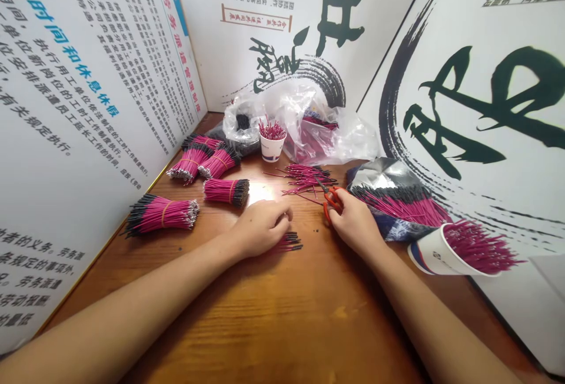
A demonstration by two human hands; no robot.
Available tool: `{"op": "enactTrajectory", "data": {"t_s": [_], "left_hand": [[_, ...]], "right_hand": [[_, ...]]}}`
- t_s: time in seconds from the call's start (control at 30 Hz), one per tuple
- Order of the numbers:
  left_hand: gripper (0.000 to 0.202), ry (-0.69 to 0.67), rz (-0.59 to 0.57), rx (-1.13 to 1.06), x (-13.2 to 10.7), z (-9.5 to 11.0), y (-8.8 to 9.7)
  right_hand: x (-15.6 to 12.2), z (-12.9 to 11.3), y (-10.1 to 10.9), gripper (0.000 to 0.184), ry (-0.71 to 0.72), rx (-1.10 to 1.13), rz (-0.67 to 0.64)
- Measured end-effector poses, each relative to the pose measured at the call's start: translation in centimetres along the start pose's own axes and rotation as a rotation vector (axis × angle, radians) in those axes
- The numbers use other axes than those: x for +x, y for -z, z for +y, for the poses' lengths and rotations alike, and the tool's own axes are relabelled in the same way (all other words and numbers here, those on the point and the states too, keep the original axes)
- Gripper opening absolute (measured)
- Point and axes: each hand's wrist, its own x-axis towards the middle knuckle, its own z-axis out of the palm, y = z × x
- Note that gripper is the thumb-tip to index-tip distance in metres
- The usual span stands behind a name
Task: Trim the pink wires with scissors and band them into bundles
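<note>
My right hand [355, 225] grips a pair of scissors [332, 197] by the orange handles, blades pointing toward the loose wires at the back. My left hand [262, 228] is closed, thumb against curled fingers, low over the table; whatever it holds is hidden. From beneath it stick out several thin magenta wires with black ends [291, 242]. A loose pile of magenta wires [309, 178] lies beyond both hands. Left of my left hand are a rubber-banded wire bundle [226, 191] and a larger one [163, 214].
More banded bundles [189, 162] lie at the back left. A paper cup of wires [272, 142] stands near clear plastic bags [348, 136]. To the right, an opened bag of wires [397, 202] lies beside a tilted paper cup [441, 251]. Printed panels [273, 30] enclose the wooden table [265, 325].
</note>
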Motion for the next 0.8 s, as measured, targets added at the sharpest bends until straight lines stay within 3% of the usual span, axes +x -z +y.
{"op": "enactTrajectory", "data": {"t_s": [0.23, 0.47, 0.8], "left_hand": [[0.02, -0.023, -0.027, -0.033, 0.0, -0.11, 0.02], [0.015, -0.005, -0.035, -0.026, -0.02, 0.14, 0.28], [0.012, -0.049, -0.042, -0.053, 0.0, -0.13, 0.16]], "right_hand": [[-0.16, -0.29, 0.12, 0.009, 0.004, 0.005, -0.018], [-0.33, -0.21, -0.28, 0.004, 0.047, 0.179, -0.001], [-0.3, -0.14, -0.42, 0.004, 0.035, 0.253, -0.013]]}}
